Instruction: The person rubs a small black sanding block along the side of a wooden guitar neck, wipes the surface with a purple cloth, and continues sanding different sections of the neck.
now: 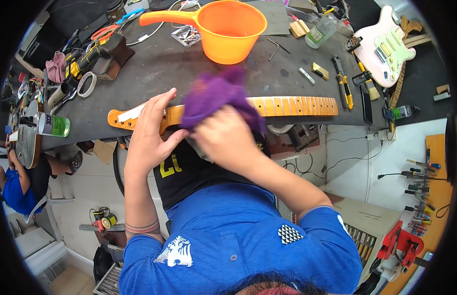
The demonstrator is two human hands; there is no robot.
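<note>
A guitar neck (292, 106) with a light-wood fretboard lies across the near edge of the workbench, its headstock (121, 118) at the left with a white strip on it. My left hand (152, 130) rests over the neck beside the headstock, fingers stretched out and thumb apart. My right hand (226, 135) is closed on a bunched purple cloth (214, 98), pressed over the middle of the neck. The cloth is smeared by motion and hides the frets under it. To the right of the cloth, the fretboard shows bare.
An orange dipper (231, 37) stands beyond the cloth. Pliers (342, 83), a phone (367, 104) and a pink guitar body (385, 46) lie to the right. A cordless drill (86, 64) and a green-labelled container (54, 125) are at the left. Another person (19, 182) sits far left.
</note>
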